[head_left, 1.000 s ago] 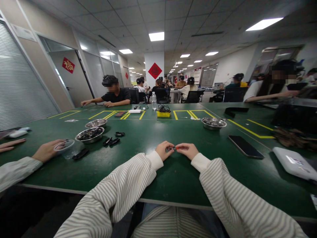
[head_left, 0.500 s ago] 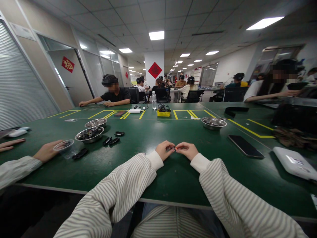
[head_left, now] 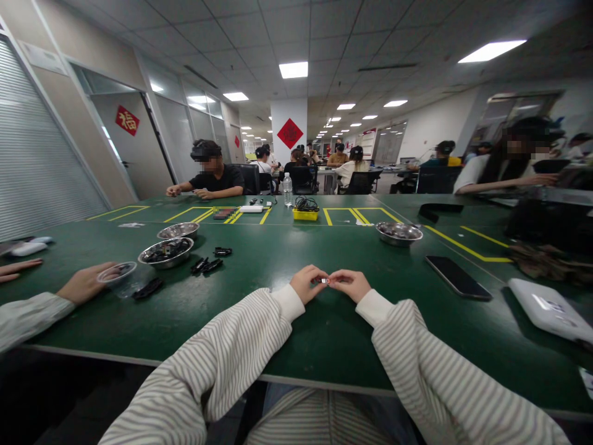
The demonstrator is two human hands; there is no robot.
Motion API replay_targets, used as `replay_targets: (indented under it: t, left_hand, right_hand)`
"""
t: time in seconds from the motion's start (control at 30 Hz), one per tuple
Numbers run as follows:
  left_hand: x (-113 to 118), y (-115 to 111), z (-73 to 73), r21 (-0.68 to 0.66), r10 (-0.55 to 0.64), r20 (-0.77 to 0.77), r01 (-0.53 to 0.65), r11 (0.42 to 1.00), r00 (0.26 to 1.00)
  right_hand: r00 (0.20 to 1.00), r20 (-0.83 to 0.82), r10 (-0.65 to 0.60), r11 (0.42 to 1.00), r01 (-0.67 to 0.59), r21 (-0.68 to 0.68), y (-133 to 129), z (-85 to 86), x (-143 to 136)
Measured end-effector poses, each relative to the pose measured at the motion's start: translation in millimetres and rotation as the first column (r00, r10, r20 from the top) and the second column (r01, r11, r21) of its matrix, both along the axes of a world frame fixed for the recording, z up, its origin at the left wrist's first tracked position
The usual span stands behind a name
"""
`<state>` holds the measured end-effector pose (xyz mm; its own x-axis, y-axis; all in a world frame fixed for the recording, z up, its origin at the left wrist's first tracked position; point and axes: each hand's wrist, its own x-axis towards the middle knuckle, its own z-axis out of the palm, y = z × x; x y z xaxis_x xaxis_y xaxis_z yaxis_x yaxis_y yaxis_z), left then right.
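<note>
Above the middle of the green table, my left hand pinches a small dark part with a shiny metal face. It is too small for me to tell its kind. My right hand meets it from the other side, its thumb and fingertips closed at the part's right end. Whether those right fingers grip the same part or another tiny piece is hidden. Both wrists rest low over the tabletop in striped sleeves.
Left stand two steel bowls, the nearer bowl full of dark parts, with loose black pieces beside it. A neighbour's hand touches a clear plastic cup. Right are another steel bowl, a phone and a white device.
The small part has turned between my fingers, so a bright metal face shows now. My hands stay in nearly the same place. The person across has raised a hand from the table.
</note>
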<state>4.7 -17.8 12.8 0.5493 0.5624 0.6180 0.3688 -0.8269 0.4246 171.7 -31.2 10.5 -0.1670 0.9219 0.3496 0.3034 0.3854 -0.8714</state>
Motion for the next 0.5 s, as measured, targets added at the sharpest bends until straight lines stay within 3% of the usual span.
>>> replay_targets:
  t: [0.33, 0.43, 0.5]
  left_hand:
    - [-1, 4, -6.4, 0.158, 0.004, -0.131, 0.017, 0.987, 0.991]
    - [-7, 16, -7.4, 0.201, 0.085, -0.227, -0.038, 0.979, 0.970]
    - [-23, 33, -6.4, 0.211, 0.220, -0.282, -0.163, 0.964, 0.934]
  right_hand:
    - [0.998, -0.060, -0.037, 0.994, 0.031, -0.105, 1, -2.1, -2]
    - [0.999, -0.010, -0.042, 0.988, 0.040, -0.151, 1, -2.5, -1]
    - [0.999, 0.024, -0.046, 0.986, 0.049, -0.162, 1, -1.6, 2]
